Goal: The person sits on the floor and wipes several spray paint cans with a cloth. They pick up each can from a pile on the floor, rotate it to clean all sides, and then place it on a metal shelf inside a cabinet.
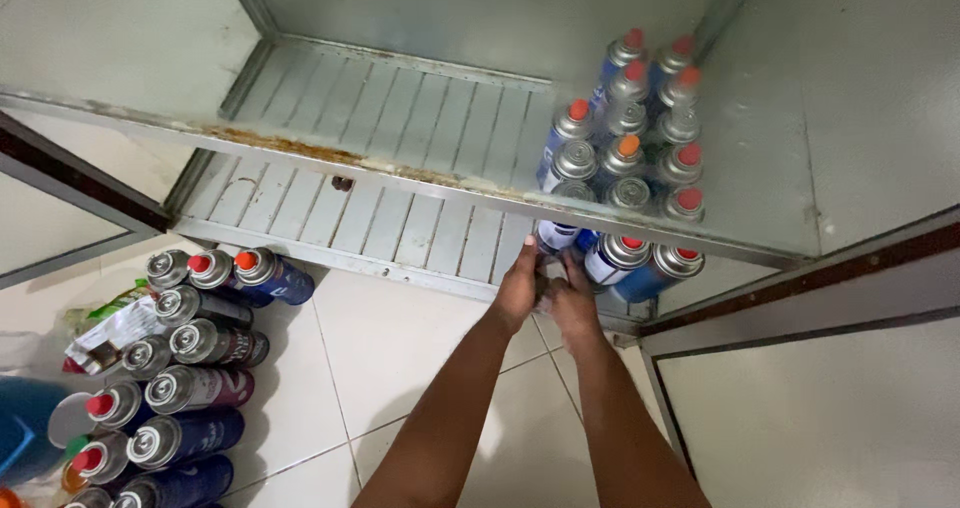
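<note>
Canister [556,236] of white and blue metal, round-bodied, sits at the front edge of the lower shelf [330,208] of a metal cabinet, near its right corner; the glass upper shelf edge hides its top. Both hands meet at its base. The left hand [519,288] wraps it from the left with fingers curled close, and the right hand [574,303] presses in from below, fingers narrow; how firmly either grips is hard to tell. Just right of it lie two more canisters [640,263], silver-topped with red caps. Behind, seen through the glass, a tight cluster of cans [640,128] stands at the shelf's back right corner. The shelf is ribbed grey sheet with rust along its front rail. On the tiled floor, well to the left, rows of similar cans [190,368] lie on their sides, partly cut off by the frame.
</note>
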